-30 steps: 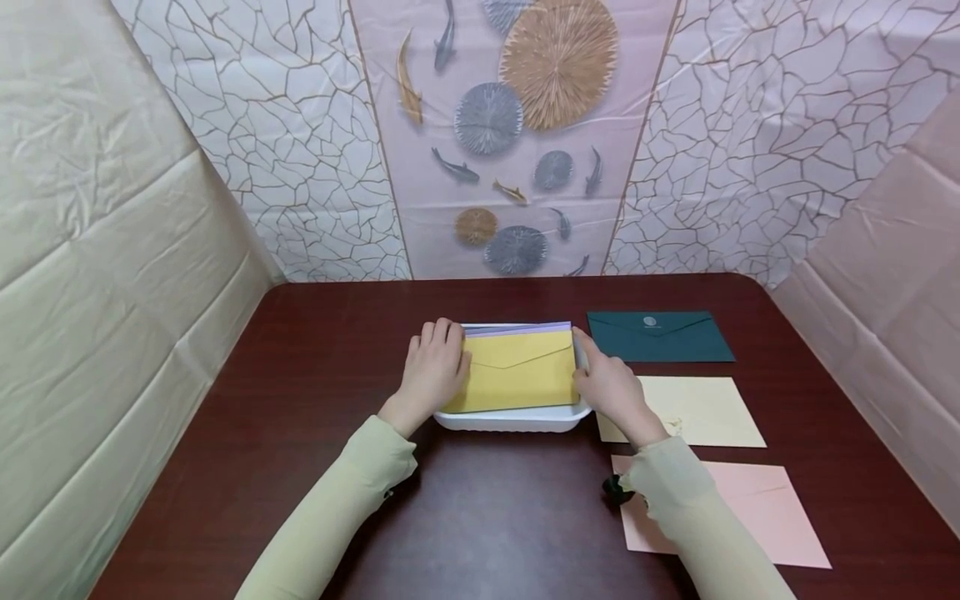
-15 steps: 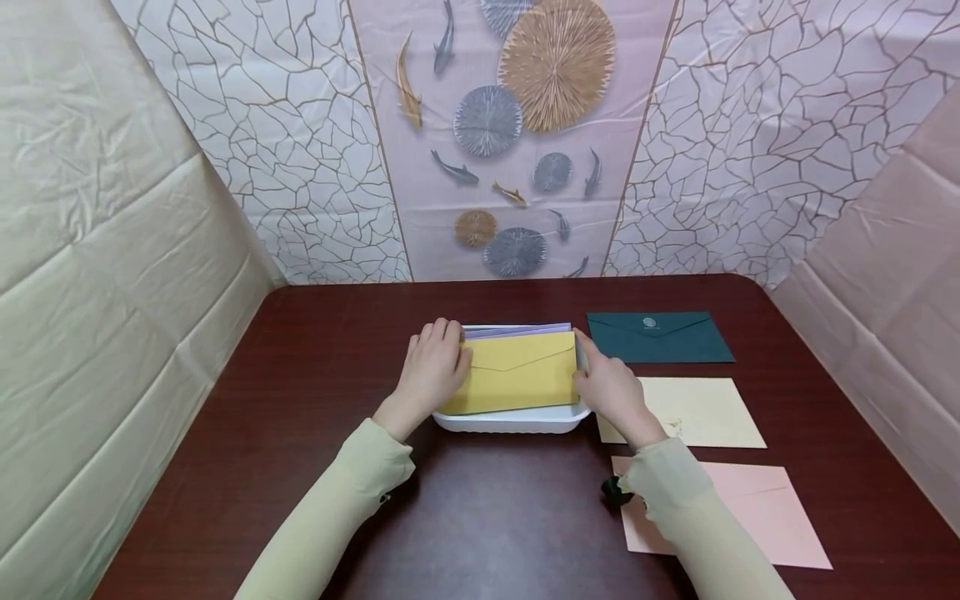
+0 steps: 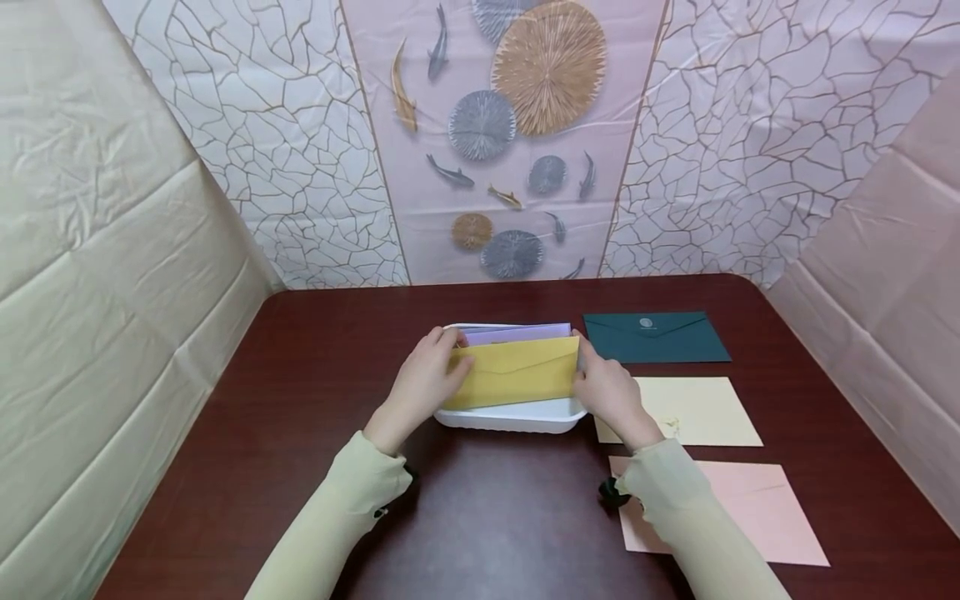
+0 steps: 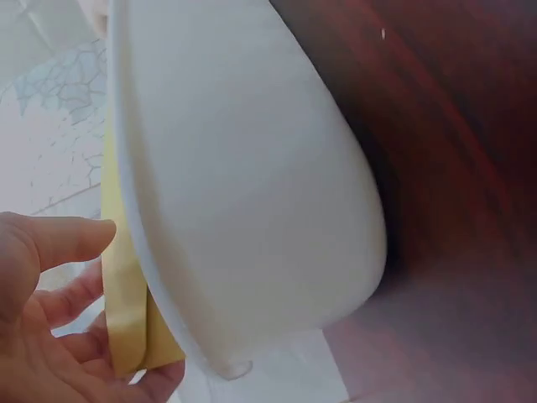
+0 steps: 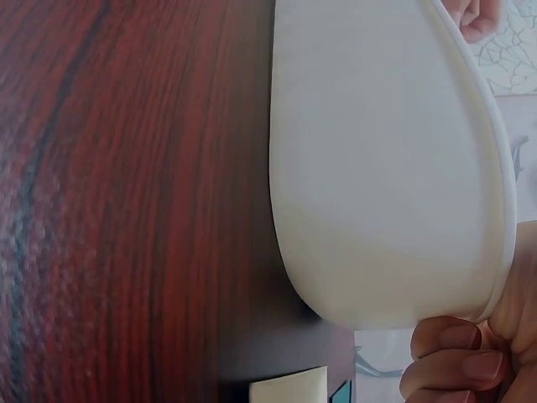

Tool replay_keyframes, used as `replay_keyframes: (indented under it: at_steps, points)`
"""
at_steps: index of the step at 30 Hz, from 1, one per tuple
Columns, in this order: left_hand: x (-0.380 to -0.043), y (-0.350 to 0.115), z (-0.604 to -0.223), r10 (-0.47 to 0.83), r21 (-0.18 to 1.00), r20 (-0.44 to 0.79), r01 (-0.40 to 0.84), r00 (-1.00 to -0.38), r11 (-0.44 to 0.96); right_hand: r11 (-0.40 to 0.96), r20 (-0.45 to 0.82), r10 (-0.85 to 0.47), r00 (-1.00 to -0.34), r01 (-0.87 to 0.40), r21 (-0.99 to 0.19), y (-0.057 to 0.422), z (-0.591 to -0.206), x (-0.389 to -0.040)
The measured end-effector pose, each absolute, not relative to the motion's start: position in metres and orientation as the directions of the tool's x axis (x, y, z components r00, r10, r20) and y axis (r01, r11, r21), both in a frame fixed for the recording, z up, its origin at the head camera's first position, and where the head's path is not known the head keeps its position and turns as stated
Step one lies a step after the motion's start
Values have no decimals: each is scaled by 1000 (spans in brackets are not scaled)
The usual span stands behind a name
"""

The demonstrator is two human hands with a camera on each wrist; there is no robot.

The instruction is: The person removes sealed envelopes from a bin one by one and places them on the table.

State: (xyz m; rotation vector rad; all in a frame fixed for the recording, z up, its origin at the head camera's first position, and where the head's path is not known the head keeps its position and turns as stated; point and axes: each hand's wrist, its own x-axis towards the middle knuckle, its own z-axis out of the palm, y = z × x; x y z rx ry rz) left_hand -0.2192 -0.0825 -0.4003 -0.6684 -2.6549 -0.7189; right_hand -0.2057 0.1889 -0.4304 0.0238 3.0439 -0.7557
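Note:
My left hand [image 3: 429, 372] holds a yellow envelope [image 3: 517, 371] by its left end, thumb on the near face and fingers behind. The envelope leans upright inside a white plastic basin [image 3: 517, 419], its pointed flap facing me. In the left wrist view the thumb and fingers stand on either side of the yellow envelope [image 4: 126, 306], beside the basin wall [image 4: 252, 185]. My right hand [image 3: 609, 392] grips the basin's right rim, fingers curled under it in the right wrist view, thumb close to the envelope's right edge. Behind the yellow one shows a purple envelope [image 3: 517, 332], also in the basin.
Right of the basin, a dark green envelope [image 3: 657, 337], a cream envelope [image 3: 701, 410] and a pink envelope [image 3: 750, 512] lie in a column on the dark red-brown table [image 3: 487, 517]. My right forearm crosses over the pink one. Patterned cloth hangs behind the table.
The left hand has shifted slightly left, and the yellow envelope has tipped more upright, showing more of the purple one behind it. The right hand stays at the basin's rim.

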Motion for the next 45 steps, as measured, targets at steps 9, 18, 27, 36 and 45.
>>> replay_keyframes:
  at_steps: [9,18,27,36,45]
  points:
    - [-213,-87,-408,372,400,434,545,-821,737,884,3,12,-1000,9,-468,191,-430,-205]
    - [-209,-91,-416,327,423,442,516,-835,745,879,1,14,-1000,12,-477,188,-431,-204]
    - [-207,-97,-417,288,525,425,494,-858,693,881,12,13,-1000,6,-473,189,-432,-204]
    - [-209,-103,-422,279,592,418,492,-865,638,887,13,4,-1000,-3,-463,191,-431,-205]
    - [-208,-106,-424,276,642,365,455,-889,617,893,14,-4,-1000,-10,-450,190,-431,-205]
